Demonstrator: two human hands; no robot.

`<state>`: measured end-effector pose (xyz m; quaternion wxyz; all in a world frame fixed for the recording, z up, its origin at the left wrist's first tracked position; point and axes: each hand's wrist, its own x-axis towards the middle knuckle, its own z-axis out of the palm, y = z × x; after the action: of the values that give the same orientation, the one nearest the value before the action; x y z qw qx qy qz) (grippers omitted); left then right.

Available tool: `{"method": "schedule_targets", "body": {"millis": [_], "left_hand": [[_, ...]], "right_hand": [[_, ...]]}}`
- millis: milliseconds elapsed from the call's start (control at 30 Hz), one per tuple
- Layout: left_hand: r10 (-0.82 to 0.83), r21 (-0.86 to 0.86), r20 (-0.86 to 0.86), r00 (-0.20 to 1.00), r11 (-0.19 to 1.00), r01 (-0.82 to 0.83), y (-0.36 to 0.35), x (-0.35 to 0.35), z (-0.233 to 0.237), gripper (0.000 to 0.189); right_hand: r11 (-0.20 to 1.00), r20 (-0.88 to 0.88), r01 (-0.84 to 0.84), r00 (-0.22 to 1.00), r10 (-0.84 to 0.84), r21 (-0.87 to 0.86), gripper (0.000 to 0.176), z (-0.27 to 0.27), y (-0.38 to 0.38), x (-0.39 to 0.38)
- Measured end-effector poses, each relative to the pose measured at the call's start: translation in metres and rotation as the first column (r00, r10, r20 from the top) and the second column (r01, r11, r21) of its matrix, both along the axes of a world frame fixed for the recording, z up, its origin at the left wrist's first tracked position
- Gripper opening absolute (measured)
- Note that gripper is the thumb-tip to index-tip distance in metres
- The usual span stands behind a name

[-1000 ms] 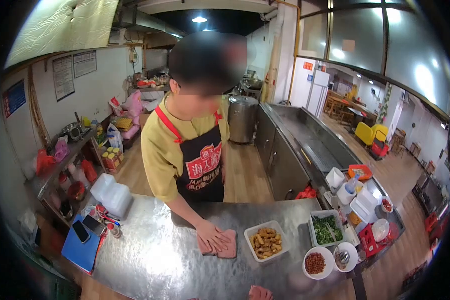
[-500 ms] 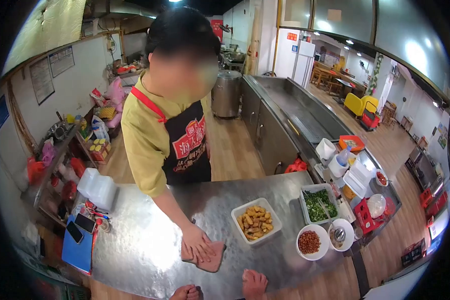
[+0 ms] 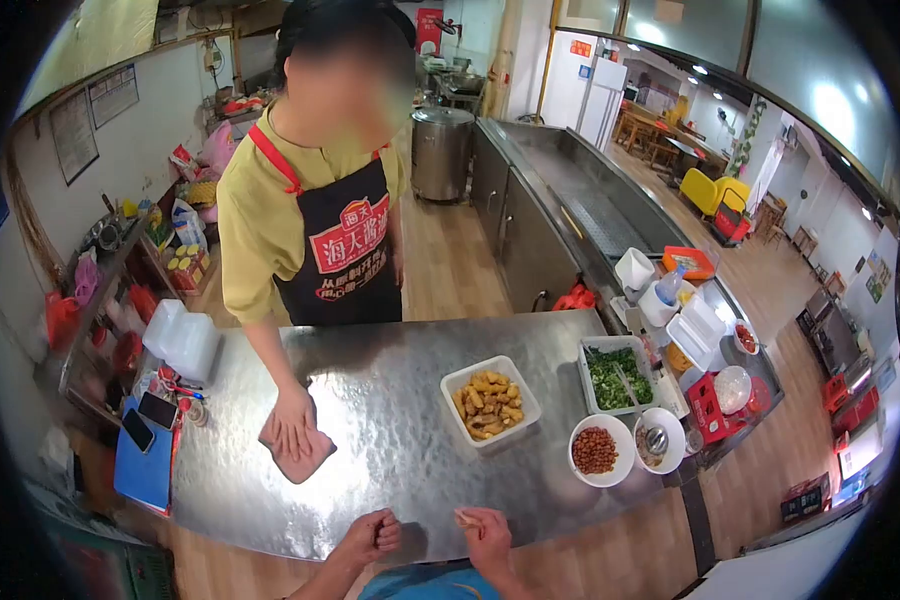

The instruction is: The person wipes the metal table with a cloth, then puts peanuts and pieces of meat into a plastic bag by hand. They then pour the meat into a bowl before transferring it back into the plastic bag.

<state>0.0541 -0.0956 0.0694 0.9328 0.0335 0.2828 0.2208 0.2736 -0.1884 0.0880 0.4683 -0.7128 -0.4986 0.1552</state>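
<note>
Head view: both of the wearer's hands are seen low in frame, at the near edge of the metal bench. The nearest food, a white tub of fried pieces, is placed ahead of the right hand, well apart from it. Main hazard, as judged: the tub is uncovered, so crumbs or moisture could be flicked in if the pink cloth, pressed down under a co-worker's hand, were swept too close. On the person's right, the bowl of peanuts and the bowl with a spoon are set side by side, near the bench's end; either could be tipped by a stray sleeve or a caught spoon handle. At the other end, the phones could be wetted or shoved if the cloth were carried farther that way. Pose: the left hand is held with fingers folded in, nothing seen in its grasp, forearm angled up from the lower edge. The right hand is bent partly closed, fingers turned inward toward the left; whether the pale spot at its fingertips is a small held item cannot be told. A gap is left between the two hands.
</note>
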Motion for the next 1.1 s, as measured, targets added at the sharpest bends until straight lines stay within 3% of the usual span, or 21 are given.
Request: {"method": "schedule_targets", "body": {"millis": [100, 233, 267, 333, 400, 467, 567, 633, 700, 733, 767, 867, 967, 1100], "left_hand": [[0.092, 0.003, -0.044, 0.995, 0.996, -0.092, -0.012, 0.035, 0.006, 0.029], [0.140, -0.025, -0.214, 0.967, 0.989, -0.149, -0.023, 0.054, 0.021, 0.021], [0.143, -0.024, -0.211, 0.967, 0.988, -0.152, -0.026, 0.053, 0.015, 0.021], [0.226, -0.030, 0.153, 0.962, 0.974, -0.224, -0.031, 0.053, -0.008, 0.024], [0.284, -0.083, 0.127, 0.950, 0.958, -0.275, -0.032, 0.054, -0.019, 0.024], [0.338, -0.136, 0.096, 0.936, 0.936, -0.324, -0.035, 0.054, -0.023, 0.024], [0.425, -0.263, 0.184, 0.886, 0.890, -0.373, -0.034, 0.057, 0.002, 0.025], [0.448, -0.092, -0.030, 0.894, 0.889, -0.448, -0.035, 0.060, 0.036, 0.029], [0.497, 0.330, -0.117, 0.860, 0.836, -0.438, -0.045, 0.065, 0.077, 0.031], [0.402, 0.134, 0.099, 0.910, 0.901, -0.412, -0.039, 0.059, 0.046, 0.033], [0.342, -0.043, 0.337, 0.877, 0.936, -0.348, -0.031, 0.054, 0.011, 0.035], [0.369, -0.078, 0.150, 0.917, 0.929, -0.361, -0.030, 0.063, 0.027, 0.036], [0.385, -0.174, 0.130, 0.914, 0.916, -0.361, -0.033, 0.070, 0.057, 0.040], [0.358, -0.141, 0.228, 0.905, 0.932, -0.333, -0.031, 0.079, 0.057, 0.050]], "right_hand": [[0.999, -0.114, -0.036, 0.993, 0.037, 0.007, 0.023, 0.041, 0.006, -0.016], [0.975, -0.083, -0.218, 0.972, 0.221, 0.045, 0.027, 0.071, 0.012, -0.030], [0.966, -0.004, -0.254, 0.967, 0.254, 0.049, 0.028, 0.072, 0.013, -0.034], [0.956, 0.078, -0.289, 0.956, 0.284, 0.051, 0.029, 0.072, 0.018, -0.040], [0.943, 0.289, -0.326, 0.911, 0.295, 0.066, 0.032, 0.068, 0.023, -0.044], [0.950, 0.335, -0.307, 0.902, 0.272, 0.056, 0.030, 0.063, 0.027, -0.052], [0.949, 0.402, -0.309, 0.878, 0.259, 0.064, 0.027, 0.057, 0.034, -0.055], [0.951, 0.400, -0.300, 0.883, 0.247, 0.075, 0.024, 0.056, 0.034, -0.057], [0.946, 0.400, -0.316, 0.879, 0.261, 0.077, 0.024, 0.054, 0.039, -0.050], [0.948, 0.371, -0.310, 0.890, 0.264, 0.070, 0.025, 0.056, 0.038, -0.048], [0.947, 0.339, -0.313, 0.901, 0.271, 0.074, 0.025, 0.066, 0.039, -0.047], [0.952, 0.295, -0.302, 0.915, 0.274, 0.052, 0.025, 0.074, 0.033, -0.044], [0.955, 0.297, -0.296, 0.915, 0.274, 0.030, 0.025, 0.073, 0.030, -0.040], [0.946, 0.272, -0.321, 0.915, 0.300, 0.038, 0.027, 0.075, 0.020, -0.041]]}}
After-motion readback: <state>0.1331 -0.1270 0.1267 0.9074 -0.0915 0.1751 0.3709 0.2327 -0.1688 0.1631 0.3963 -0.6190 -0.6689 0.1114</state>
